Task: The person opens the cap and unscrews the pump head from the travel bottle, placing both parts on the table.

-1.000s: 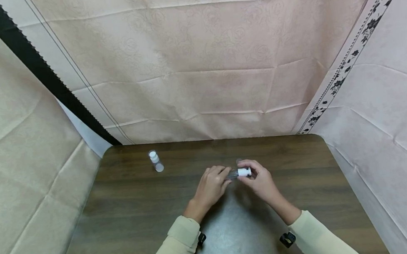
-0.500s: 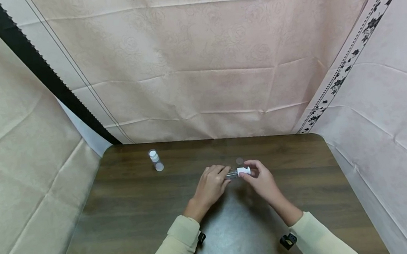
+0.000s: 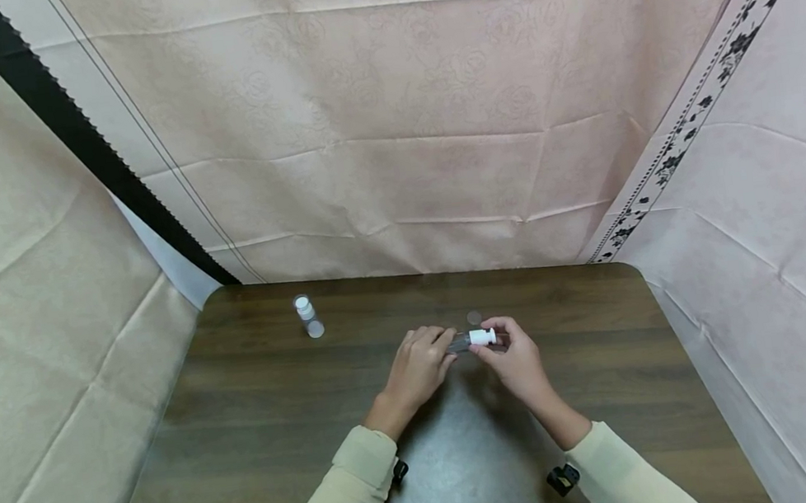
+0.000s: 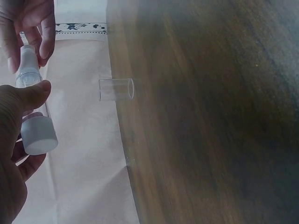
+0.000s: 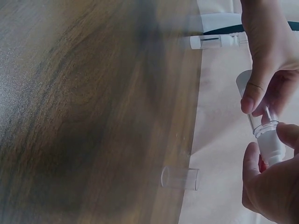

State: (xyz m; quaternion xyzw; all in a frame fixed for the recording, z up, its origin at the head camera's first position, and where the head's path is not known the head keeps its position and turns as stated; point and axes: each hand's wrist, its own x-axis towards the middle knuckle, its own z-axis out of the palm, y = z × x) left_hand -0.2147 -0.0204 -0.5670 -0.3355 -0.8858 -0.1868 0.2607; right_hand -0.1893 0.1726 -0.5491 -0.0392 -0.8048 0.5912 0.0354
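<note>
A small pump bottle (image 3: 483, 337) lies roughly level between the hands, above the table. It has a clear body, a white collar and a white base (image 4: 40, 136). My left hand (image 3: 420, 370) grips the clear body, thumb across it in the left wrist view. At the other end my right hand (image 3: 518, 359) pinches the white pump collar (image 5: 271, 145) between thumb and fingers. A thin tube shows inside the body in the right wrist view. Just beyond the hands, a clear cylindrical cap (image 4: 116, 89) stands on the table, apart from the bottle.
A second bottle (image 3: 309, 317) with white ends stands on the wooden table (image 3: 259, 434) at the far left. Pale cloth hangs (image 3: 395, 186) behind the table's back edge and along both sides.
My right fingers have shifted off and back onto the white collar, with the clear cap coming into fuller view behind them. The left hand keeps its grip in place.
</note>
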